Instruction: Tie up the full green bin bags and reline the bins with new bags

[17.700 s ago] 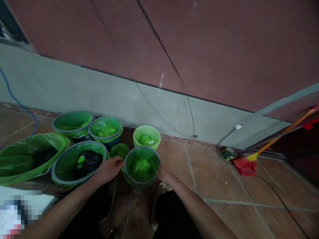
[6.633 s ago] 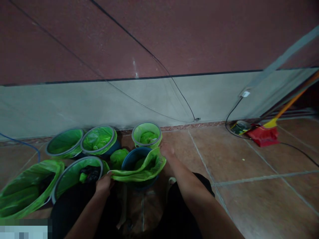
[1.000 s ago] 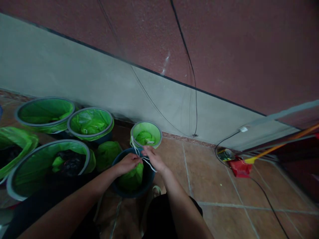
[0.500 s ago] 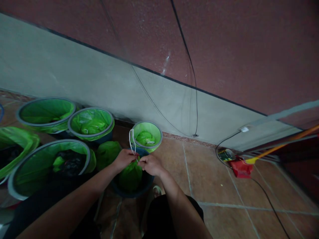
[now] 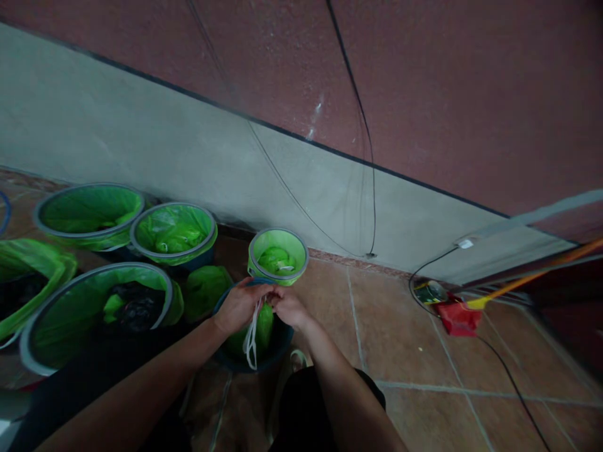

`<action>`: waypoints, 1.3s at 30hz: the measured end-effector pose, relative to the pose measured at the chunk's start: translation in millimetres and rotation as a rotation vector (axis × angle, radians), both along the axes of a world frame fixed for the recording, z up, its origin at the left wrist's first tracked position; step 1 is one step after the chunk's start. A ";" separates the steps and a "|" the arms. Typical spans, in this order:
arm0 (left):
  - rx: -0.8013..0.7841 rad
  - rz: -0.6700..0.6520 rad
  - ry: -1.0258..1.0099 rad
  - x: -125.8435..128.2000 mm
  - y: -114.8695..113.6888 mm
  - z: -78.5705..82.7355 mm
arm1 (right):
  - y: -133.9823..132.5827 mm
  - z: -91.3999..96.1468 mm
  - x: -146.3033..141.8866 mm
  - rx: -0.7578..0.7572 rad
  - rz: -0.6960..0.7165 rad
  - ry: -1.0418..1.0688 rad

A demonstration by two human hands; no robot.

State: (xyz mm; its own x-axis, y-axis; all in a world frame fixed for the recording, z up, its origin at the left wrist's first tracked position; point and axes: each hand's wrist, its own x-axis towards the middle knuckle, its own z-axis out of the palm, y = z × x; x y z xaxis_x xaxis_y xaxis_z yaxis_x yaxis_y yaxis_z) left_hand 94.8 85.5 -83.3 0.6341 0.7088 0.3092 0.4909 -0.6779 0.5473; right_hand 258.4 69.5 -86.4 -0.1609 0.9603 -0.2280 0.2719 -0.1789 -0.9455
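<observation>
On the head view I see my left hand [image 5: 239, 306] and right hand [image 5: 288, 307] meeting over the dark bin [image 5: 281, 342]. The fingers of both are pinched shut on the white drawstring [image 5: 251, 339], whose loops dangle over the gathered green bag [image 5: 266, 326] sitting inside that bin, just in front of a small lined bucket [image 5: 277, 251]

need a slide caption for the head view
Left hand and right hand pinch the neck of a green bag in a dark bin, white drawstring dangling.
</observation>
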 end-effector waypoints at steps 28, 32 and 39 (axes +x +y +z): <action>-0.365 0.253 -0.249 -5.5 6.5 -0.5 | -1.6 25.2 11.4 -0.308 -0.297 0.365; -0.391 0.237 -0.272 -4.1 6.8 -7.3 | -0.6 25.5 5.4 -0.206 -0.258 0.367; -0.443 0.301 -0.263 -6.2 11.2 -5.5 | 1.7 37.5 29.3 -0.125 -0.213 -0.364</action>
